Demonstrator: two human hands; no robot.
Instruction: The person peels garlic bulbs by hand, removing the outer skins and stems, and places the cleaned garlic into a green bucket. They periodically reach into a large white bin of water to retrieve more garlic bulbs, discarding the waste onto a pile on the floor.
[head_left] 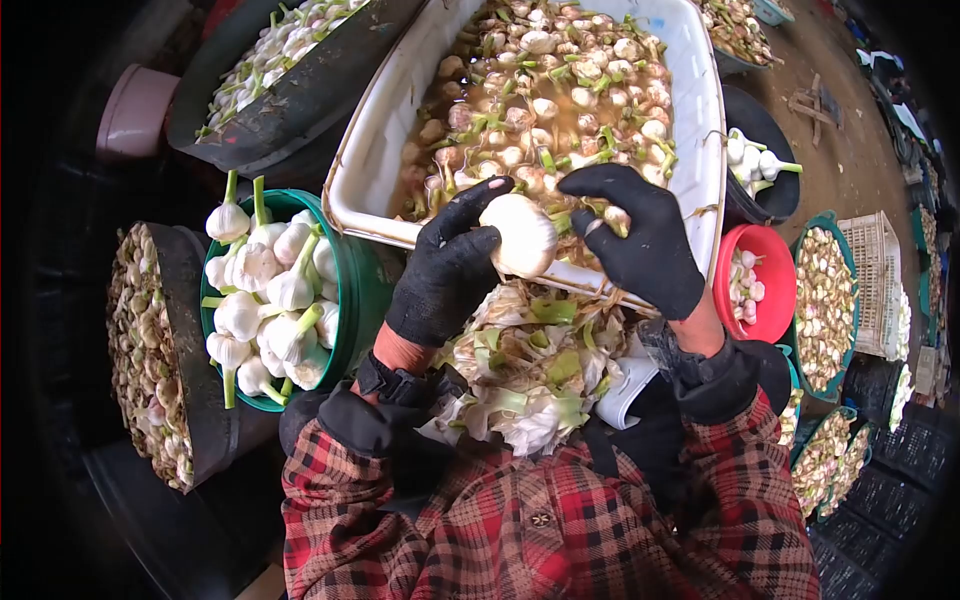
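Observation:
My left hand [445,265], in a black glove with one fingertip bare, is closed around a large pale garlic bulb [520,236]. Just to the right, my right hand [645,238], also gloved in black, has its fingers curved and its thumb apart from them. Small garlic shows in the gap between that thumb and fingers; it looks to lie in the tub behind. Both hands hover over the near rim of a white tub [375,180] holding many garlic bulbs in brownish water. Beneath them, a heap of torn garlic skins [525,375] lies on my lap.
A green bucket [350,290] of cleaned bulbs stands at left, beside dark containers [200,350] of garlic. On the right are a red bowl [775,285] with several bulbs, a black bucket [765,120], garlic baskets [825,300] and a cream crate [870,270].

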